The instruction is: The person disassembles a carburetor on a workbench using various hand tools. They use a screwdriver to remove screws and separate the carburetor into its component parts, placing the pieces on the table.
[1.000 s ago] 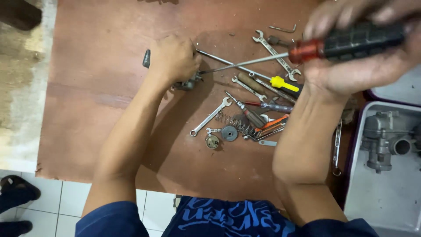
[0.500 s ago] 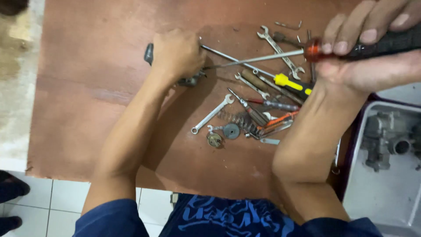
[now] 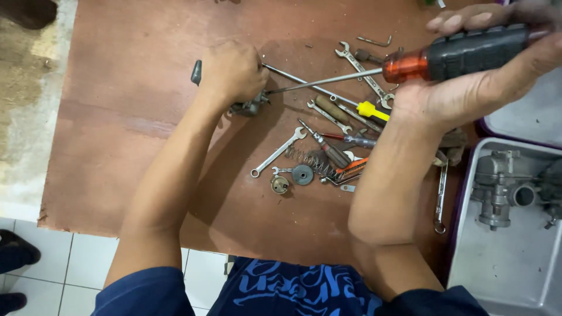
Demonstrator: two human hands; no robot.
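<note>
My left hand (image 3: 231,73) presses down on a small grey metal part (image 3: 249,107) on the brown board (image 3: 123,117), gripping it. My right hand (image 3: 474,76) is closed around the black and orange handle of a long screwdriver (image 3: 445,58). Its steel shaft runs left and its tip meets the metal part beside my left hand. Both forearms reach over the board from the bottom of the view.
Several wrenches (image 3: 278,153), a yellow-handled screwdriver (image 3: 369,110), a coil spring (image 3: 304,159), and small round parts (image 3: 302,174) lie scattered mid-board. A grey tray (image 3: 503,257) at the right holds a metal carburettor body (image 3: 497,190). White floor tiles (image 3: 76,269) show below the board.
The view has shifted slightly and my right hand with the screwdriver sits a little higher and further right. My left hand stays on the metal part.
</note>
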